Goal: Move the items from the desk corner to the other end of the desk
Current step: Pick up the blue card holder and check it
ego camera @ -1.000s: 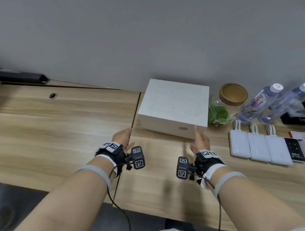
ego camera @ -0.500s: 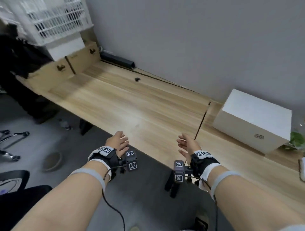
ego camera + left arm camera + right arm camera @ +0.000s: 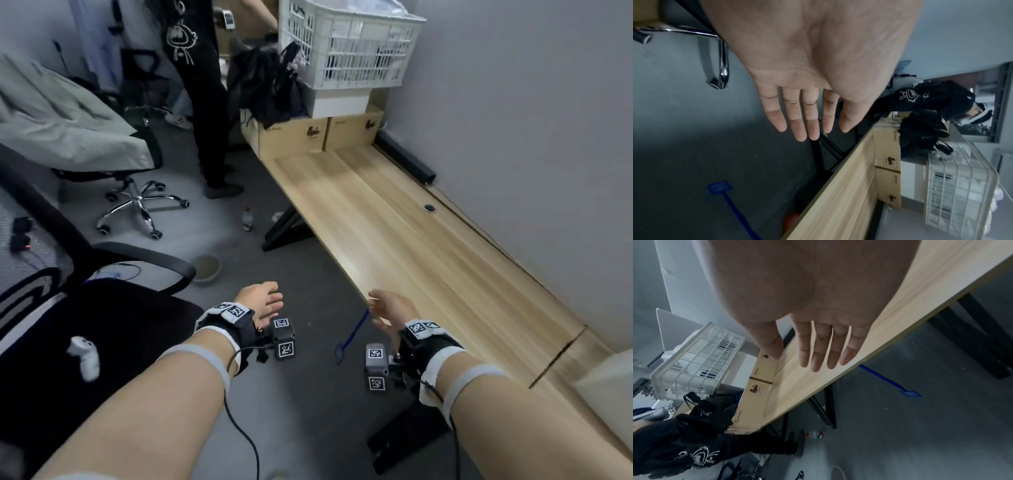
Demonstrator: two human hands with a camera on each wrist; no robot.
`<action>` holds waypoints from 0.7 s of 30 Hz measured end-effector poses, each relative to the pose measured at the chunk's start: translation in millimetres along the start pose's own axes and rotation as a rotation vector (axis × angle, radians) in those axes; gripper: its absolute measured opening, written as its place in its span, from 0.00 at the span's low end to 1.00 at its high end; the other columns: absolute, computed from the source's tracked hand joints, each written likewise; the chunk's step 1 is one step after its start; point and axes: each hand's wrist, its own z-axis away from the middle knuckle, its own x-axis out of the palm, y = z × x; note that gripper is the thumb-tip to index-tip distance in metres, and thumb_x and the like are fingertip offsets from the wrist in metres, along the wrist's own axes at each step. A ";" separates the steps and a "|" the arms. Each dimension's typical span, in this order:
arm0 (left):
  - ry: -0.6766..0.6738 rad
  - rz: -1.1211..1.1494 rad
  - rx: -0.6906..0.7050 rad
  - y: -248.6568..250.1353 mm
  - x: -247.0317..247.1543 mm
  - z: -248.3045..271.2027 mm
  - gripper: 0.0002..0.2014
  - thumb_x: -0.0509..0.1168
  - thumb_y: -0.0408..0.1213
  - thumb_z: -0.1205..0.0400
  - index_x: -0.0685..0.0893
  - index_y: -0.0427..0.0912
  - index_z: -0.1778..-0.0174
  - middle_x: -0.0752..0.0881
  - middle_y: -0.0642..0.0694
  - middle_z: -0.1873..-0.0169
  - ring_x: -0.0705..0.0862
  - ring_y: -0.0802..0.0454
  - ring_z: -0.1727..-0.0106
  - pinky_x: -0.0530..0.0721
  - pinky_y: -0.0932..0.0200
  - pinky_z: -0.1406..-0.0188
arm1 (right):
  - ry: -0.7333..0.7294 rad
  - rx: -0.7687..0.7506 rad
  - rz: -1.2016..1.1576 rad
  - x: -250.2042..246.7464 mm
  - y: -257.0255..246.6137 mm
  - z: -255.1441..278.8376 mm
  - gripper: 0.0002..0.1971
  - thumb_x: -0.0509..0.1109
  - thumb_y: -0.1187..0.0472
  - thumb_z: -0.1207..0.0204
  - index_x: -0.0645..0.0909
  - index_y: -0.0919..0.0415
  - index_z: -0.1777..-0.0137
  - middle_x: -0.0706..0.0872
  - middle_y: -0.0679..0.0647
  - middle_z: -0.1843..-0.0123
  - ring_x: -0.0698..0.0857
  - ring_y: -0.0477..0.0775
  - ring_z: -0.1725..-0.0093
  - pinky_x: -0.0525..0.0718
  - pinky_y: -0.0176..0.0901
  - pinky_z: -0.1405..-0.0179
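The white box point(image 3: 608, 383) shows only as a corner at the lower right, standing on the long wooden desk point(image 3: 428, 260). My left hand point(image 3: 270, 301) floats over the grey floor, left of the desk's front edge, with straight fingers and nothing in it. My right hand point(image 3: 378, 305) hovers at the desk's front edge, also flat and empty. In the left wrist view the left hand point(image 3: 807, 120) shows a bare palm and straight fingers. The right wrist view shows the same of the right hand point(image 3: 824, 353) above the desk top. The other desk items are out of view.
The desk's far end holds two cardboard boxes point(image 3: 315, 133) under a white basket point(image 3: 349, 44), with a black bar point(image 3: 406, 161) along the wall. Office chairs point(image 3: 137, 202), a standing person point(image 3: 202, 102), a bottle point(image 3: 247, 219), a bowl point(image 3: 205, 269) and a blue swatter point(image 3: 352, 335) occupy the floor.
Both hands have come away from the white box, which stays where it stood. The view has swung left along the desk toward its far end.
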 end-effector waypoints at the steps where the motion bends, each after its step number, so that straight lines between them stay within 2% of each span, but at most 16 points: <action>1: 0.013 -0.008 0.011 -1.3 -5.4 -2.0 0.11 0.68 0.45 0.17 0.83 0.41 0.46 0.87 0.42 0.44 0.87 0.46 0.47 0.84 0.51 0.45 | -0.001 -0.003 0.021 4.7 0.4 -2.2 0.08 0.72 0.57 0.23 0.86 0.60 0.48 0.87 0.53 0.60 0.81 0.52 0.57 0.77 0.47 0.56; 3: 0.032 -0.042 0.041 -4.1 -11.5 -8.1 0.15 0.75 0.49 0.23 0.84 0.45 0.49 0.88 0.45 0.47 0.89 0.47 0.46 0.84 0.47 0.35 | -0.002 -0.005 0.035 10.1 3.1 -7.3 0.10 0.72 0.56 0.24 0.87 0.60 0.47 0.88 0.53 0.57 0.82 0.53 0.56 0.79 0.46 0.57; 5: 0.027 -0.077 0.039 -5.0 -10.2 -13.5 0.21 0.79 0.55 0.30 0.84 0.47 0.48 0.89 0.45 0.49 0.91 0.48 0.48 0.85 0.45 0.35 | 0.000 0.001 0.051 10.7 7.9 -12.9 0.10 0.73 0.56 0.24 0.87 0.60 0.48 0.89 0.54 0.56 0.83 0.53 0.56 0.79 0.45 0.60; 8: -0.001 -0.094 0.005 -4.1 3.8 -23.8 0.25 0.79 0.57 0.32 0.82 0.47 0.45 0.88 0.45 0.49 0.91 0.49 0.50 0.87 0.47 0.38 | 0.017 0.003 0.088 3.9 14.1 -18.8 0.06 0.71 0.58 0.23 0.86 0.58 0.51 0.88 0.53 0.59 0.83 0.52 0.59 0.79 0.45 0.60; 10: -0.026 -0.096 -0.016 -3.5 18.4 -30.9 0.25 0.80 0.54 0.30 0.82 0.46 0.44 0.88 0.44 0.48 0.91 0.48 0.49 0.88 0.50 0.42 | 0.038 -0.009 0.119 -4.1 17.1 -22.9 0.04 0.69 0.58 0.21 0.85 0.57 0.52 0.88 0.52 0.59 0.83 0.50 0.59 0.79 0.44 0.60; 12: -0.033 -0.101 -0.040 -6.9 34.2 -38.4 0.19 0.79 0.49 0.28 0.83 0.47 0.47 0.88 0.43 0.47 0.90 0.46 0.50 0.87 0.49 0.42 | 0.064 -0.010 0.150 -14.4 20.8 -29.7 0.04 0.69 0.58 0.21 0.84 0.55 0.52 0.88 0.53 0.56 0.84 0.51 0.56 0.80 0.45 0.59; 17: -0.053 -0.200 -0.073 -20.4 80.1 -59.4 0.07 0.73 0.42 0.22 0.87 0.49 0.49 0.90 0.48 0.49 0.90 0.51 0.52 0.85 0.55 0.54 | 0.146 -0.004 0.326 -38.3 33.4 -59.9 0.09 0.72 0.57 0.27 0.85 0.56 0.47 0.88 0.56 0.50 0.86 0.55 0.52 0.87 0.55 0.50; 19: -0.079 -0.233 -0.086 -26.6 98.4 -72.0 0.06 0.68 0.38 0.19 0.87 0.49 0.48 0.90 0.46 0.48 0.89 0.50 0.53 0.85 0.53 0.51 | 0.171 -0.034 0.485 -43.3 38.3 -73.6 0.14 0.73 0.56 0.28 0.83 0.55 0.43 0.87 0.56 0.46 0.85 0.55 0.52 0.84 0.48 0.53; 21: -0.133 -0.327 -0.123 -34.4 119.2 -89.5 0.10 0.64 0.35 0.16 0.86 0.47 0.42 0.89 0.46 0.45 0.89 0.49 0.50 0.86 0.51 0.43 | 0.153 -0.048 0.646 -47.0 46.1 -92.2 0.20 0.73 0.56 0.29 0.80 0.54 0.36 0.83 0.56 0.38 0.83 0.56 0.45 0.80 0.45 0.48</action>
